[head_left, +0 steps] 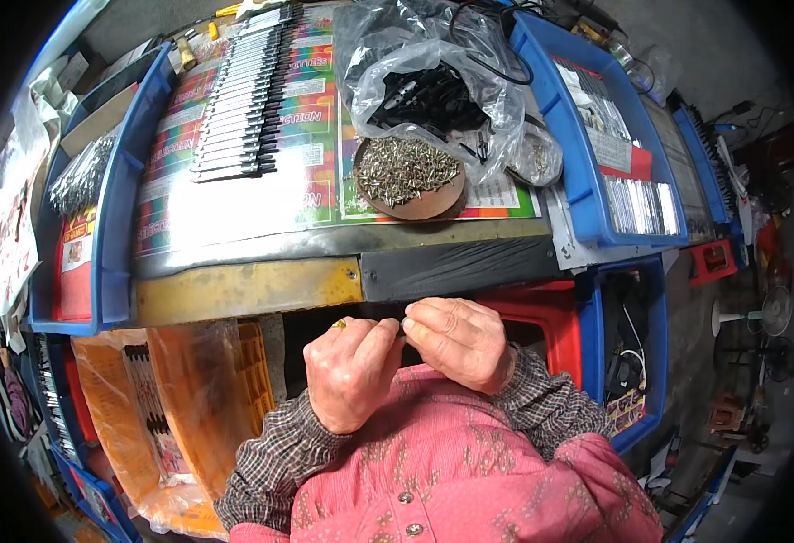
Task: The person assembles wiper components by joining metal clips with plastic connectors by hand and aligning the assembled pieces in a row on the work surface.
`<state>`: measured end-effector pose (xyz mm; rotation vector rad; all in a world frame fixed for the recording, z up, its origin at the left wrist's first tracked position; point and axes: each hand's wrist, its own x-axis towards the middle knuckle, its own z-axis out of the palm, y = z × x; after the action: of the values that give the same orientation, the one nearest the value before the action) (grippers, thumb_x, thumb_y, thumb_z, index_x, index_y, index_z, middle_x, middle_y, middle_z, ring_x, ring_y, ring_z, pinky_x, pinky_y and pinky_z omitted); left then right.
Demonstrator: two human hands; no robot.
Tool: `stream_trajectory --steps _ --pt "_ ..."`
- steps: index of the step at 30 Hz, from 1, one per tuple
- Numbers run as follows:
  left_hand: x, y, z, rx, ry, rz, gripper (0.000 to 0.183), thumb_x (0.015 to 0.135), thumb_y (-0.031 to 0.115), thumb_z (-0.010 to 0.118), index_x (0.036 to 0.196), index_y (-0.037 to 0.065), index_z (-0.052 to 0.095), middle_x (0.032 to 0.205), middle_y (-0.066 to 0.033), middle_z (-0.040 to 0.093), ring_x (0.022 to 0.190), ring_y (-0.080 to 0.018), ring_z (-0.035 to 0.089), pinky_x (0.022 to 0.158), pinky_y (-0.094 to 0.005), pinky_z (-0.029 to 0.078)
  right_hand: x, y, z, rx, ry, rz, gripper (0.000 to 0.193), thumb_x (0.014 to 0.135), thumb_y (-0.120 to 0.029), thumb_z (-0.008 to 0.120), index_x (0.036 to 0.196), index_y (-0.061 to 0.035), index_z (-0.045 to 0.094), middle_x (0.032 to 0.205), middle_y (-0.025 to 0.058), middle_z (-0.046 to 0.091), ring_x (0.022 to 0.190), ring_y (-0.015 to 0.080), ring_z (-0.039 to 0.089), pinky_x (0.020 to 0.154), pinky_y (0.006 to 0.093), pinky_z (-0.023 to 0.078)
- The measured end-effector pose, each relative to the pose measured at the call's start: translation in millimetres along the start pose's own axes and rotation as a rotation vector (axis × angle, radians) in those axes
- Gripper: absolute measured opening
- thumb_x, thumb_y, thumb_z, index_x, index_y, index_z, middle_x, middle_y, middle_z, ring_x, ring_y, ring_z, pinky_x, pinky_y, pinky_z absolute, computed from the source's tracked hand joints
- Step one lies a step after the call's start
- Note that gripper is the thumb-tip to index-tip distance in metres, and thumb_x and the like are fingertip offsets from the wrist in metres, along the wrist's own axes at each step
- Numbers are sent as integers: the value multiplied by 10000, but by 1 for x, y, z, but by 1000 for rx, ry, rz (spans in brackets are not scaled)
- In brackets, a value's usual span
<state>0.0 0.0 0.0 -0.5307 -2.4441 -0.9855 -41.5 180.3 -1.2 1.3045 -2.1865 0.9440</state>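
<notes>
My left hand [352,369] and my right hand [459,344] meet in front of my chest, just short of the table's near edge. Both are closed, fingertips pinched close together. Whatever lies between them is hidden by the fingers. A yellow ring shows on the left hand. On the table beyond, a round brown dish [429,206] holds a heap of small metal pins [408,172]. Behind it, a clear plastic bag [497,100] lies open with black parts [429,101] inside. To the left runs a long row of slim silver pieces with black ends [239,100].
A blue bin [116,226] stands at the table's left, and another blue bin [628,213] with silver strips at its right. Below the edge are an orange crate [202,398], a red stool-like piece [560,335] and a lower blue bin [655,362]. A fan [775,312] stands far right.
</notes>
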Motion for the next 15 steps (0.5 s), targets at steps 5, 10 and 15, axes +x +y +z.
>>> stream_trajectory --steps 5,10,15 --pt "5 5 -7 -46 -17 -54 246 669 -14 738 890 39 645 717 -82 611 631 -239 611 561 -337 478 4 -4 -5 2 8 29 318 660 21 736 965 31 649 960 140 640 834 288 667 700 354 581" --pt "9 5 -8 -41 -19 -54 244 671 -7 745 888 38 645 715 -80 612 624 -237 611 557 -335 476 3 -1 -3 68 57 88 290 699 13 736 978 4 657 964 136 643 821 281 667 689 345 577" --pt "12 3 -9 -29 -39 -71 234 681 6 754 884 35 642 711 -85 612 613 -242 610 555 -337 476 20 12 -23 104 92 211 264 723 -26 751 972 -18 664 917 134 651 798 275 666 695 339 552"
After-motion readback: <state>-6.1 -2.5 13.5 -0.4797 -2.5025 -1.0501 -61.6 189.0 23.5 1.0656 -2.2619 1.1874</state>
